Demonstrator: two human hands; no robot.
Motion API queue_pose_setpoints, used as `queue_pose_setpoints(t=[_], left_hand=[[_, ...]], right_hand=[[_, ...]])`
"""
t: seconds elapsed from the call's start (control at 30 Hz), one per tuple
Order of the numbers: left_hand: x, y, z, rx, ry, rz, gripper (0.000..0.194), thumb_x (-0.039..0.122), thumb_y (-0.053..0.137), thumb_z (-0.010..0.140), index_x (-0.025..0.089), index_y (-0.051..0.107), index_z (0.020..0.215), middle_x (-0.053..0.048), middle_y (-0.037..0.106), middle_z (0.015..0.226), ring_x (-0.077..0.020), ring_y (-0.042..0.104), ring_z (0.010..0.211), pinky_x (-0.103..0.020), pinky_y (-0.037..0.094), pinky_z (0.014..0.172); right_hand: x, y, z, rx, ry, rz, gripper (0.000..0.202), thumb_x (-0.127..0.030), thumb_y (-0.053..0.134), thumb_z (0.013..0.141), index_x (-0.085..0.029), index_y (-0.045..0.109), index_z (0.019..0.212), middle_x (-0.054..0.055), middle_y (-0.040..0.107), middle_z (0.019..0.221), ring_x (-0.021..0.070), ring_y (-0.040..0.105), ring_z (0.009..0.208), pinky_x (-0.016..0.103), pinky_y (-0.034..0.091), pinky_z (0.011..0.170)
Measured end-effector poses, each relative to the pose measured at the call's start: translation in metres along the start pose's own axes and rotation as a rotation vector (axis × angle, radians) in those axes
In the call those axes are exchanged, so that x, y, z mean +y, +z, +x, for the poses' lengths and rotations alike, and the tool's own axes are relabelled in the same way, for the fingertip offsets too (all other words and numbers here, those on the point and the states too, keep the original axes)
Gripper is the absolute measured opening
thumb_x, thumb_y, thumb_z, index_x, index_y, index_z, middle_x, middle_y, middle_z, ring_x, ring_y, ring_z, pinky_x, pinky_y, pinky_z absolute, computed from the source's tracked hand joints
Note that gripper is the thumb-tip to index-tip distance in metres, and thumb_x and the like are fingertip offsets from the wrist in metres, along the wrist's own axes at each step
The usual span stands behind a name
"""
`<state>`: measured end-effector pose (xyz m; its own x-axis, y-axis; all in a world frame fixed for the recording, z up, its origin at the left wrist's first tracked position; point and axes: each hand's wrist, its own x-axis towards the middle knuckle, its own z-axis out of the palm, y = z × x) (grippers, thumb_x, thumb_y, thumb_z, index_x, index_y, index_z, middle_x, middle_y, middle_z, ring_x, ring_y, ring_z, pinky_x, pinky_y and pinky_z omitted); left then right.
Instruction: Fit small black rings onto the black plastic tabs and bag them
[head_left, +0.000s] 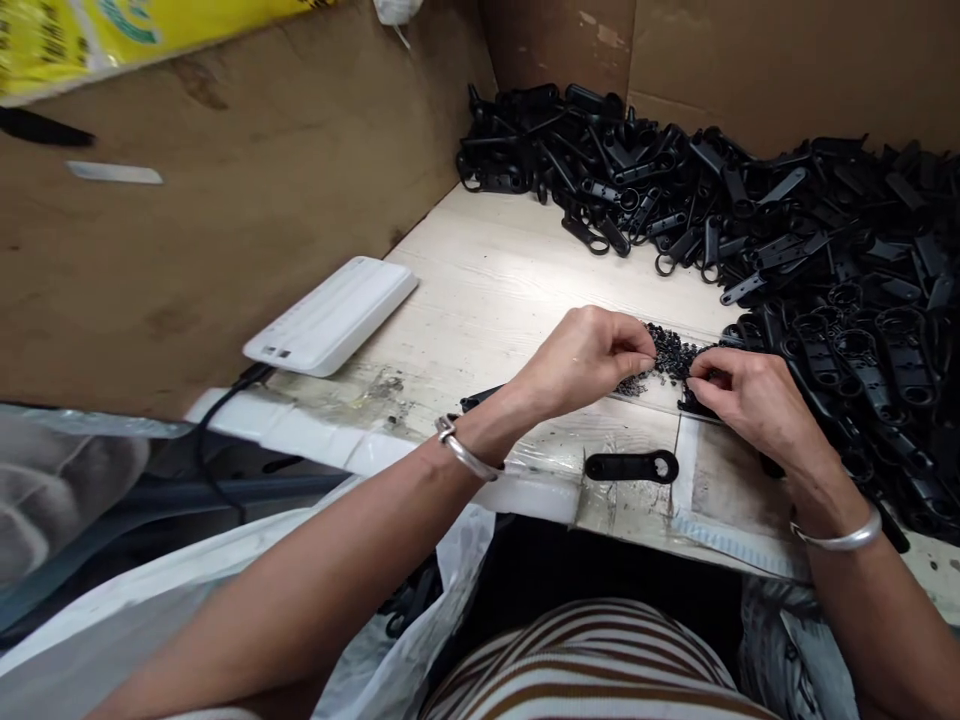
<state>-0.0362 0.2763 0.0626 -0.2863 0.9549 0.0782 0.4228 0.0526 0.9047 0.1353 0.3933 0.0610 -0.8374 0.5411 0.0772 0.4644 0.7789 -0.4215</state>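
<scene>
Both hands meet over a small pile of tiny dark parts (673, 352) on the pale tabletop. My left hand (596, 355) is at the pile's left side, thumb and fingertips pinched together; whatever lies between them is too small to make out. At the right edge of the pile, my right hand (757, 395) has its fingers curled in a pinch, and its fingertips hide what they hold. One black plastic piece with a ring end (631, 467) lies flat near the front edge, below the hands and touched by neither.
A large heap of black plastic pieces (750, 210) covers the back and right. On the left lies a white power bank-like box (334, 315) with a black cable. Cardboard walls (787, 70) stand behind. White plastic bags (442, 580) hang below the front edge.
</scene>
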Motion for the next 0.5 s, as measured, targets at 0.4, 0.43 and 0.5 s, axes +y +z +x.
queue_pose_setpoints(t=[0.4, 0.43, 0.5], left_hand=[[0.007, 0.036, -0.062, 0.107, -0.145, -0.63, 0.013, 0.024, 0.077, 0.071, 0.013, 0.072, 0.075, -0.004, 0.069, 0.072, -0.0127, 0.061, 0.066, -0.024, 0.053, 0.063], [0.008, 0.039, -0.064, 0.11, -0.144, -0.653, 0.013, 0.025, 0.077, 0.071, 0.013, 0.072, 0.075, -0.005, 0.07, 0.073, -0.013, 0.062, 0.067, -0.024, 0.054, 0.064], [0.009, 0.045, -0.067, 0.115, -0.147, -0.695, 0.014, 0.025, 0.078, 0.07, 0.013, 0.073, 0.075, -0.005, 0.071, 0.075, -0.0136, 0.062, 0.069, -0.025, 0.055, 0.066]], right_hand=[[-0.005, 0.015, -0.048, 0.062, 0.21, 1.198, 0.022, -0.024, 0.084, 0.065, -0.017, 0.066, 0.077, 0.002, 0.07, 0.076, 0.0125, 0.066, 0.061, 0.024, 0.057, 0.061], [-0.006, 0.017, -0.052, 0.069, 0.219, 1.237, 0.024, -0.025, 0.084, 0.065, -0.018, 0.066, 0.079, 0.001, 0.07, 0.074, 0.0127, 0.067, 0.061, 0.024, 0.057, 0.061], [-0.008, 0.02, -0.061, 0.087, 0.237, 1.279, 0.026, -0.027, 0.085, 0.066, -0.019, 0.067, 0.082, 0.0, 0.07, 0.072, 0.0131, 0.067, 0.06, 0.025, 0.057, 0.061]])
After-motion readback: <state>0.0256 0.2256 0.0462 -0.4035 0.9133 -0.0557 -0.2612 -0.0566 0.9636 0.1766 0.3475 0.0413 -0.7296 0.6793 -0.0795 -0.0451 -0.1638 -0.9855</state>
